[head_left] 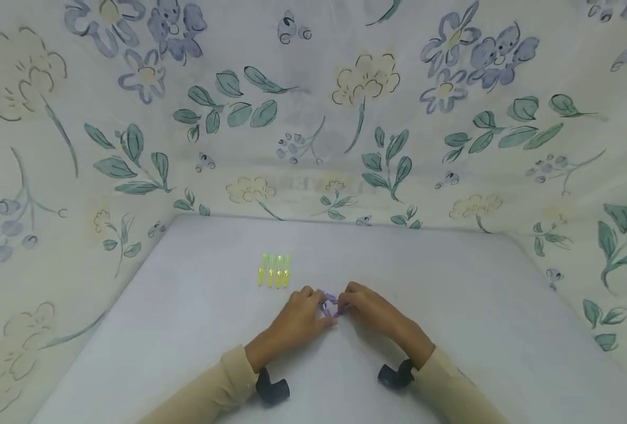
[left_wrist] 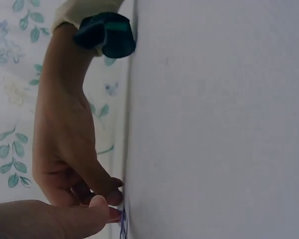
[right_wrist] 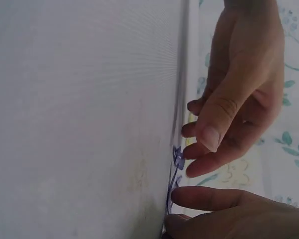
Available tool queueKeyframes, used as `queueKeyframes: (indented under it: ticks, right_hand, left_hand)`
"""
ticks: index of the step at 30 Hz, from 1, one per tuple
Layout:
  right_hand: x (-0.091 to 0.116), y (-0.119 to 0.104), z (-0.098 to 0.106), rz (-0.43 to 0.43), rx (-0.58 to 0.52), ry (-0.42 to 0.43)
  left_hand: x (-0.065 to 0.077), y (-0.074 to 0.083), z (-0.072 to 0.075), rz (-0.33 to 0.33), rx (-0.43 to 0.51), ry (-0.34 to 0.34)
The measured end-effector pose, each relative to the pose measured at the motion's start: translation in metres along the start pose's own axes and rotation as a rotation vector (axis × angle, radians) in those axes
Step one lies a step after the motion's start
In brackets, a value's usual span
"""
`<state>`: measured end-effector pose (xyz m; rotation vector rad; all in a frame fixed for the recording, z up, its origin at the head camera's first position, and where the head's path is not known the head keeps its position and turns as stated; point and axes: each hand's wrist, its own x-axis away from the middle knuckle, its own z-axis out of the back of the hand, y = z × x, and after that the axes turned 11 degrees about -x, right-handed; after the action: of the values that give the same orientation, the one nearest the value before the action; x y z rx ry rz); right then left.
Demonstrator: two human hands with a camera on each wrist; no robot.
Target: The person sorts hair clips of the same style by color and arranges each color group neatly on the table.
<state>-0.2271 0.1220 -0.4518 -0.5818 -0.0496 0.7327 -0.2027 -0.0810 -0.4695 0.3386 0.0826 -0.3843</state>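
Several small purple hair clips [head_left: 326, 310] lie in a rough ring on the white table, between the two hands. From the left, my left hand [head_left: 300, 315] reaches over them with fingers and thumb spread apart. In the right wrist view, the loosely bent fingertips of the left hand [right_wrist: 244, 94] are beside one purple clip [right_wrist: 178, 158]. My right hand [head_left: 369, 307] pinches a purple clip at the ring's right side between thumb and forefinger. That clip is mostly hidden by the fingertips.
Behind the left hand, green clips [head_left: 272, 259] lie in a row, with a row of yellow clips [head_left: 271, 278] just in front of them. White table [head_left: 451, 282] surrounds everything. Flower-patterned cloth [head_left: 313, 118] hangs at the back and sides. A dark strap mount sits at each wrist.
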Motion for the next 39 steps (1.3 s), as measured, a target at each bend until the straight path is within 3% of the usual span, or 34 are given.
queueKeyframes:
  ticks: [7,13,16,20,25,39]
  right_hand:
    - [0.000,0.006,0.004,-0.003,-0.022,-0.019]
    - [0.000,0.003,0.008,-0.189,-0.105,-0.002]
    - [0.003,0.001,0.006,-0.240,-0.089,-0.034]
    - [0.009,0.001,0.002,-0.199,-0.033,-0.042]
    - [0.008,0.002,0.001,-0.146,-0.045,-0.030]
    - [0.006,0.014,0.000,-0.184,-0.127,-0.068]
  left_hand:
    - [0.003,-0.002,-0.018,0.040,0.054,0.066]
    - [0.001,-0.005,-0.020,0.041,0.080,0.106]
    - [0.002,-0.006,-0.022,0.051,0.113,0.101]
    - [0.003,-0.005,-0.024,0.048,0.131,0.095]
    - [0.003,-0.007,-0.025,0.022,0.114,0.119]
    - [0.004,-0.011,-0.025,-0.054,0.116,0.105]
